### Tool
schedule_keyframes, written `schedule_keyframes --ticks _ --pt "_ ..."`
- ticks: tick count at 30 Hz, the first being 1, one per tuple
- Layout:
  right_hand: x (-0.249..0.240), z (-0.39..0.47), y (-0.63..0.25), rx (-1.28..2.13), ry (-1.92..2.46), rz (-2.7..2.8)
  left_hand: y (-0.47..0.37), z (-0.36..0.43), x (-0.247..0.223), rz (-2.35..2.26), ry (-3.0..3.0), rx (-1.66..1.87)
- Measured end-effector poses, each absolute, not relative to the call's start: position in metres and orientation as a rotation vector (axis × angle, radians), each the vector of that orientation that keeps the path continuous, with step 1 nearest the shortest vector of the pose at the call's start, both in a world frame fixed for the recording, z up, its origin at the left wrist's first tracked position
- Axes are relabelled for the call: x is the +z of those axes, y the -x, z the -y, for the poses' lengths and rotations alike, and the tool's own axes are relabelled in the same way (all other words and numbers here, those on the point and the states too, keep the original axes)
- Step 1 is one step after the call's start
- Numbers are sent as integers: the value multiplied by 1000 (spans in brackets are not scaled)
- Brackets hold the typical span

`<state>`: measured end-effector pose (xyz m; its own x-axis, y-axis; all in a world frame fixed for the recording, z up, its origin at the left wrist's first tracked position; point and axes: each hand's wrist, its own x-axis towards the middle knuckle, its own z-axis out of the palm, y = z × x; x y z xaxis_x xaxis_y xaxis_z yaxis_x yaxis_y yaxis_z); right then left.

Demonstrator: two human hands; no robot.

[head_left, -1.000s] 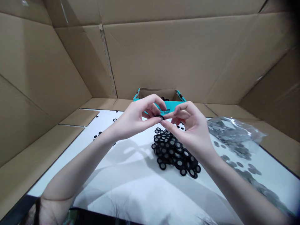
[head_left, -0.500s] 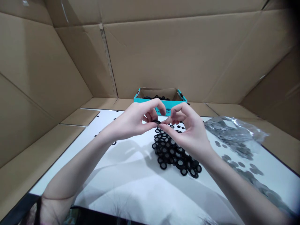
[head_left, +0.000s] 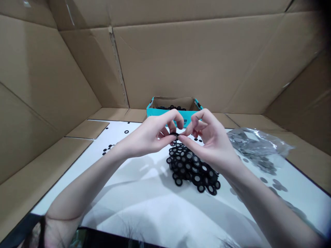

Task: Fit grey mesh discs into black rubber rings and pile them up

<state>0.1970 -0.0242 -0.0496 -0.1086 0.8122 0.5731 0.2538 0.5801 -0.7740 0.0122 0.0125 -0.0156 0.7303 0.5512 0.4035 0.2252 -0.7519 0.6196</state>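
Between my two hands, above the white table surface, is a small black ring (head_left: 174, 134). My left hand (head_left: 157, 132) pinches its left side between thumb and fingers. The thumb and index finger of my right hand (head_left: 208, 136) close on its right edge, the other fingers curled. Whether a disc sits inside the ring is hard to make out. Below and to the right of the ring lies a pile of black rings with grey discs in their centres (head_left: 191, 167).
Behind the hands stands a turquoise box (head_left: 160, 112) holding black rings. A clear plastic bag of grey discs (head_left: 258, 143) lies at the right, with loose grey discs (head_left: 279, 186) nearer. Small black pieces (head_left: 107, 150) lie at the left. Cardboard walls (head_left: 193, 62) surround the table.
My right hand has shifted slightly to the right, its index finger bent more. The ring remains between both hands. The whole view has moved slightly.
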Motion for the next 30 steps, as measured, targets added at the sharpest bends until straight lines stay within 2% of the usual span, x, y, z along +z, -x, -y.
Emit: schedule_keyframes --ticks 5,13,20,25,30 --pt "-52 25 -194 562 934 1671 -9 -13 -13 -654 -2450 684" --pt "-47 26 -199 379 1039 1706 -10 -14 -16 -619 -2394 831" --pt "-49 28 -196 476 963 1671 -13 -12 -18 -570 -2409 843" --pt "-51 28 -193 378 920 1656 -11 -11 -13 -599 -2458 765" --pt "-49 25 -195 470 948 1598 -11 -10 -14 -578 -2304 920"
